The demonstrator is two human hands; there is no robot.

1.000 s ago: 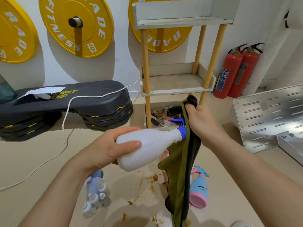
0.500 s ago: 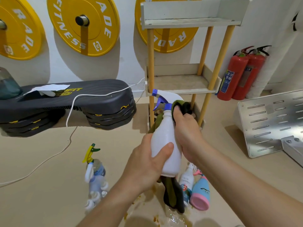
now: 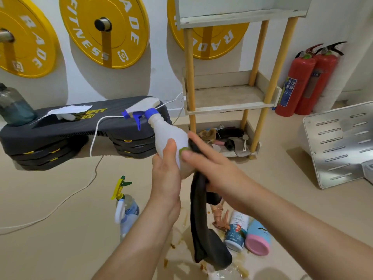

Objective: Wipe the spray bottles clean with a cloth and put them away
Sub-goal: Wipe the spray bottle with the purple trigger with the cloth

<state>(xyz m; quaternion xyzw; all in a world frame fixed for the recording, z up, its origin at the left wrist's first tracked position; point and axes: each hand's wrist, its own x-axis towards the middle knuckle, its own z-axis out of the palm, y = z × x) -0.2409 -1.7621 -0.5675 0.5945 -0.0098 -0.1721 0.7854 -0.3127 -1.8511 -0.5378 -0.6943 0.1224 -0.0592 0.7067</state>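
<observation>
Four spray bottles (image 3: 165, 138), one cloth (image 3: 201, 229), three weight plates (image 3: 105, 29), two extinguishers (image 3: 296, 81).

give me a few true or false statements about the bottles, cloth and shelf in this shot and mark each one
1. The left hand holds the white spray bottle. True.
2. The bottle's trigger head is red. False: it is blue and white.
3. The right hand presses a dark cloth against the bottle. True.
4. The middle tier of the wooden shelf is full of spray bottles. False: it looks bare.
5. A pink-bottomed bottle lies on the floor. True.
6. The fire extinguishers stand left of the shelf. False: they stand right of it.
</observation>
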